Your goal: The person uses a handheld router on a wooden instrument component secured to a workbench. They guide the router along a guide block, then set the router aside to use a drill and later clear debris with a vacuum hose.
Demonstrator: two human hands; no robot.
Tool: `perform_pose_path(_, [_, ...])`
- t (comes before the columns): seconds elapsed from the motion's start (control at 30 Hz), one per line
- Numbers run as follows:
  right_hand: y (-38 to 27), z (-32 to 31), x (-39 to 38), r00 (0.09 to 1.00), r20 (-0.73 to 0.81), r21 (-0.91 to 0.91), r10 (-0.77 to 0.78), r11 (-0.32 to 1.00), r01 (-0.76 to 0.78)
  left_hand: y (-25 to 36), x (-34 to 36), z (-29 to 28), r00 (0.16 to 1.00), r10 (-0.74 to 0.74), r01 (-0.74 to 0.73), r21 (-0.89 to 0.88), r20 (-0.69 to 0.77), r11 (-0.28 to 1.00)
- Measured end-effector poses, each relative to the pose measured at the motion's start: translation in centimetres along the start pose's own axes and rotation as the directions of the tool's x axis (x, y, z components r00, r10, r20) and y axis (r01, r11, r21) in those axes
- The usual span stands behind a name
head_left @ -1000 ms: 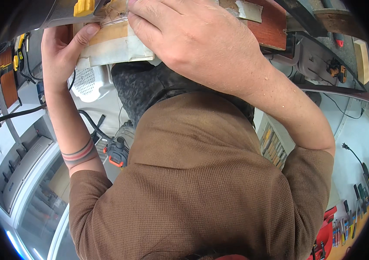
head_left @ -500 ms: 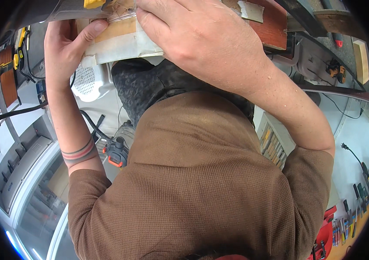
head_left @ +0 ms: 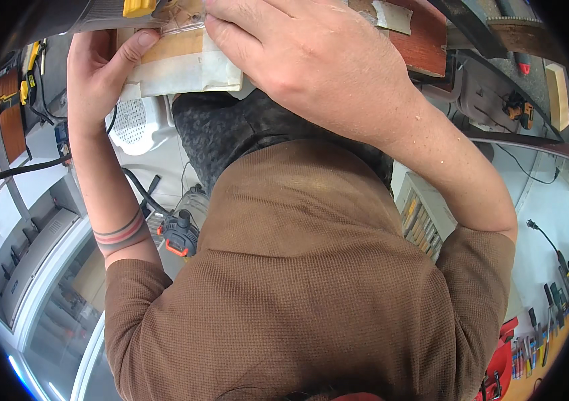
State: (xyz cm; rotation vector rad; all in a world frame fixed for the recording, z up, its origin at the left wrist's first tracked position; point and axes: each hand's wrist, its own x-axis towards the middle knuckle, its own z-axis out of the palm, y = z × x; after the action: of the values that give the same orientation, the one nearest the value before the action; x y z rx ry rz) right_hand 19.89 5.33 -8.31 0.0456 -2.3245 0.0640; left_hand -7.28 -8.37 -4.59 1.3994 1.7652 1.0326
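At the left end of the taped board (head_left: 179, 52), the left hand (head_left: 99, 79) pinches it, thumb on top, likely for steadiness; the right hand (head_left: 321, 70) covers its right part, grip hidden, impossible to tell; dark trousers (head_left: 207, 123) show below it.

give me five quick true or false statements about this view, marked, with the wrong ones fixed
1. The left hand has its thumb on the taped wooden piece. True.
2. The shirt is bright blue. False: the shirt is brown.
3. A yellow part shows at the top edge, above that thumb. True.
4. Coloured bands mark the right forearm. False: the bands are on the left forearm.
5. Several hand tools show at lower right. True.
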Motion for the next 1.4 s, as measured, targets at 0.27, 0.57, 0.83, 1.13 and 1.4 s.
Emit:
perform_pose_path(0.27, [-0.2,-0.8,0.1,0.997,0.083,-0.002,0.002,1.000,-0.002,-0.2,0.0,0.2,0.997,0.067,-0.067,0.002,-0.028,0.998])
perform_pose_path(0.57, [0.1,1.3,-0.5,0.992,-0.110,-0.132,-0.058,0.990,0.043,-0.2,0.1,0.4,0.996,0.081,-0.081,0.000,-0.021,0.997])
perform_pose_path(0.83, [0.0,-0.7,0.0,0.999,0.029,-0.060,-0.016,0.998,0.017,0.2,0.2,0.8,0.997,0.076,-0.075,0.018,-0.019,0.997])
perform_pose_path(1.13, [0.0,-1.5,0.1,0.996,0.090,-0.084,0.010,0.996,-0.002,0.0,0.2,1.2,0.994,0.098,-0.096,0.038,-0.053,0.995])
perform_pose_path(1.4, [0.1,-0.8,-0.2,0.998,0.042,-0.059,0.039,0.998,-0.036,0.0,0.2,1.5,0.990,0.127,-0.124,0.050,-0.064,0.991])
